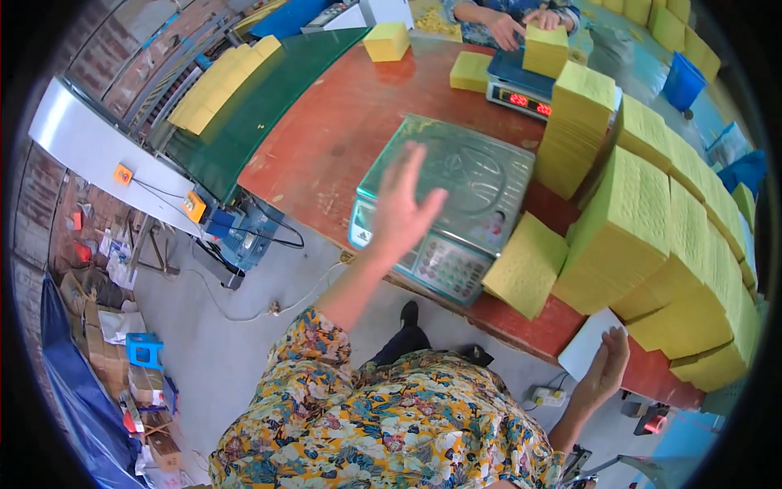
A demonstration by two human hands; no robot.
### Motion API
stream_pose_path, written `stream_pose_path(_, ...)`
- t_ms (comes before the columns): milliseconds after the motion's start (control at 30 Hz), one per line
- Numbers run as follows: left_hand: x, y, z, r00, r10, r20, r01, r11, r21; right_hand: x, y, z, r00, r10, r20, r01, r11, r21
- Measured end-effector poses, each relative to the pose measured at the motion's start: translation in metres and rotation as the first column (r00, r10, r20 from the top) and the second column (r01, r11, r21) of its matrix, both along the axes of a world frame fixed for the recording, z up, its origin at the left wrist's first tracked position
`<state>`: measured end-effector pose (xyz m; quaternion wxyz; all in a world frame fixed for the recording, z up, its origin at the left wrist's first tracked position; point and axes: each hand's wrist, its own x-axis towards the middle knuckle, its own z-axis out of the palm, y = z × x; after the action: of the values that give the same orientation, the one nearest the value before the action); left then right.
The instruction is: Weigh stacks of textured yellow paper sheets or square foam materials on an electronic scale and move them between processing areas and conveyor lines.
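My left hand (403,208) is held over the near left part of a digital weighing scale (481,191) with a glass-like top plate. Its fingers are spread with nothing in them, and the fingertips are slightly blurred. At the table's near right edge, my right hand (601,371) is beside a flat white sheet (588,342). Its fingers are loosely bent and apart; I see no clear grip on the sheet. Thin yellow embossed sheets (528,265) lie slanted against the scale's right side. Tall stacks of yellow sheets (619,232) stand just beyond them.
Across the red table (326,138), a co-worker's hands (521,24) touch a yellow stack (546,50) on a second scale (517,96). A green conveyor belt (244,122) at the left carries a row of yellow sheets (224,85). A blue cup (683,80) stands far right.
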<state>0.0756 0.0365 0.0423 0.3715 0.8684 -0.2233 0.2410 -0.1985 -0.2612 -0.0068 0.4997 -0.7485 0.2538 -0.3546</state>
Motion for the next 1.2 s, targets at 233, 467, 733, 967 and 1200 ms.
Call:
stream_pose_path(233,0.095,0.134,-0.051,0.81,0.021,-0.586,-0.258,0.91,-0.324,0.148,0.096,0.051,0.922,0.338,-0.19,-0.381,0.88,-0.283)
stream_pose_path(467,0.141,0.148,-0.089,0.318,-0.637,-0.703,-0.021,0.736,-0.677,0.259,0.103,0.026,0.927,0.106,-0.36,-0.248,0.893,-0.376)
stream_pose_path(733,0.145,0.144,-0.105,0.112,-0.754,-0.647,-0.23,0.614,-0.755,0.292,0.134,0.024,0.887,-0.08,-0.455,-0.089,0.937,-0.338)
stream_pose_path(967,0.152,0.178,-0.101,0.175,-0.762,-0.623,-0.364,0.539,-0.76,0.302,0.178,0.014,0.905,0.001,-0.425,-0.067,0.988,-0.141)
stream_pose_path(1200,0.171,0.226,-0.1,0.237,-0.697,-0.677,-0.325,0.6,-0.731,0.315,0.207,-0.017,0.969,0.01,-0.246,-0.078,0.96,-0.269)
